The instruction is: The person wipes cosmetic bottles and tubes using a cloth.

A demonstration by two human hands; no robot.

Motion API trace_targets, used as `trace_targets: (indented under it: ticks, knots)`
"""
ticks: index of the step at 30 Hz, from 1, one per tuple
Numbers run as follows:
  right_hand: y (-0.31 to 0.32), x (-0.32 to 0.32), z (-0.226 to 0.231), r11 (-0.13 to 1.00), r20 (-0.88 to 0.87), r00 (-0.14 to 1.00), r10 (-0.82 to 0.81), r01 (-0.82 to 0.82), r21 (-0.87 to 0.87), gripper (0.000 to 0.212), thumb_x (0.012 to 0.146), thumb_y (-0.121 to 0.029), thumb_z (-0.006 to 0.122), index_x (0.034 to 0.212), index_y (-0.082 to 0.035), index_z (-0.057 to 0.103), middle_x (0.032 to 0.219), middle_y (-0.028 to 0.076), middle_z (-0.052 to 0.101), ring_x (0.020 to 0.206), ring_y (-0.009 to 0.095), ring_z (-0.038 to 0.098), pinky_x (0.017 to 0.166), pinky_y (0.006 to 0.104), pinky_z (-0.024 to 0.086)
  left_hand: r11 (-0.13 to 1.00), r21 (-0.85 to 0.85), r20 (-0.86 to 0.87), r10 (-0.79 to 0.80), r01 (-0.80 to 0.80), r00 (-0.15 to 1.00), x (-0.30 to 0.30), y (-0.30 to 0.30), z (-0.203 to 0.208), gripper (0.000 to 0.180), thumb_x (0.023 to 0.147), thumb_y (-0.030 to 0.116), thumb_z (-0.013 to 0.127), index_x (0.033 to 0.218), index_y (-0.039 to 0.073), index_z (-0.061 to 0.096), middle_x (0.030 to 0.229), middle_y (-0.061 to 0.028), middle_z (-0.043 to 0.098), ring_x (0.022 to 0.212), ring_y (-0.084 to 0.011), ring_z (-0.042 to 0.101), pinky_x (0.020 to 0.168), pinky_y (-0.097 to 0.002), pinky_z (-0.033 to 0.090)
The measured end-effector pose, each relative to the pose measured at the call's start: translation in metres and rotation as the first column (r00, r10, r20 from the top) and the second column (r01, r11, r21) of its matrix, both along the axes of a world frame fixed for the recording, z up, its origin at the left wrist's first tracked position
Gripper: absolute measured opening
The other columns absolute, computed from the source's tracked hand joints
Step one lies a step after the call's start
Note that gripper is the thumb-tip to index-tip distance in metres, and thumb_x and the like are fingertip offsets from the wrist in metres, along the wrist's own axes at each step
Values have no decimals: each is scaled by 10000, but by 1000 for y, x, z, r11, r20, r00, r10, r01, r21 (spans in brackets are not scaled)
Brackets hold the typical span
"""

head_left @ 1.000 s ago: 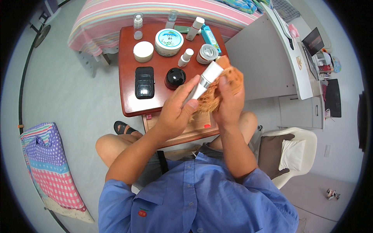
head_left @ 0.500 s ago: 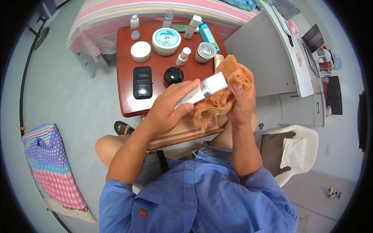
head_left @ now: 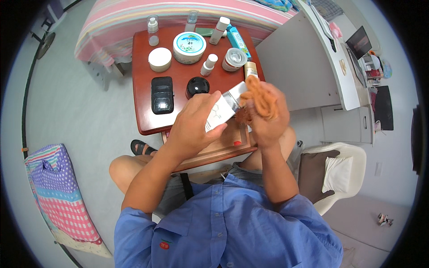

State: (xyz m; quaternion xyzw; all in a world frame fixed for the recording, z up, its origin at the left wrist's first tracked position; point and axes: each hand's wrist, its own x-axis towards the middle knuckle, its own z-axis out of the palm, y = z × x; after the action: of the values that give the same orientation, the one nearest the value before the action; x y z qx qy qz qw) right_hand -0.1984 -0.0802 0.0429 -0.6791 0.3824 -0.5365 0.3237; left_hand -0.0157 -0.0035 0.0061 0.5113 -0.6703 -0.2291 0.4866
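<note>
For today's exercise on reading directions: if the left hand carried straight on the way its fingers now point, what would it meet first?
The left hand, gripping the white tube, points up and right toward the orange cloth in the right hand. It would likely meet the cloth first, though depth is unclear.

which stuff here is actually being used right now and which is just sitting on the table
In use:
- white tube, gripped in the left hand
- orange cloth, bunched in the right hand against the tube's cap end

Lying about on the red table:
- black case
- black round jar
- large round tin
- cream jar
- small white bottle
- clear pump bottle
</note>
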Motion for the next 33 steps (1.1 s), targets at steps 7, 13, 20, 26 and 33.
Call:
trace_targets:
  ticks: [7, 13, 20, 26, 33]
  knots:
    - [20, 29, -8, 870, -553, 833, -22, -257, -422, 396, 731, -25, 738, 1121, -67, 683, 1096, 134, 681, 936, 342, 615, 834, 409, 493, 959, -229, 345, 241, -167, 907, 6, 2, -8, 661, 743, 113, 793, 1331, -63, 546, 1142, -173, 569, 948, -306, 586, 820, -389, 523]
    - [-13, 23, 11, 858, -511, 829, -226, -79, -508, 417, 715, -30, 761, 1118, -75, 666, 1030, 92, 696, 902, 307, 614, 789, 406, 471, 975, -187, 406, 190, -122, 894, 0, 5, -4, 705, 693, 81, 817, 1337, -29, 553, 1205, -192, 589, 1027, -360, 612, 874, -424, 525]
    - [22, 30, -6, 859, -562, 827, -14, -278, -431, 440, 689, -21, 770, 1118, -55, 679, 1100, 114, 691, 880, 330, 600, 775, 410, 500, 972, -170, 148, 186, -160, 971, 4, -8, -20, 689, 721, 91, 800, 1342, -59, 542, 1159, -175, 596, 999, -333, 605, 831, -385, 535]
    - [1, 22, 0, 873, -242, 957, -162, 24, -487, 544, 654, 91, 762, 1174, -24, 647, 1106, 148, 629, 985, 318, 619, 867, 372, 505, 984, 134, -553, -27, 121, 832, -5, -3, -24, 575, 881, 68, 717, 1398, -76, 512, 1178, -136, 655, 941, -199, 655, 790, -324, 546]
    - [20, 23, -20, 926, -295, 947, 127, -220, -307, 450, 730, 29, 814, 1142, -33, 645, 1082, 135, 613, 965, 280, 617, 855, 355, 504, 897, 139, -939, -16, 421, 343, -2, -8, -17, 448, 1067, 264, 491, 1390, -45, 527, 1097, -77, 667, 891, -110, 632, 762, -239, 521]
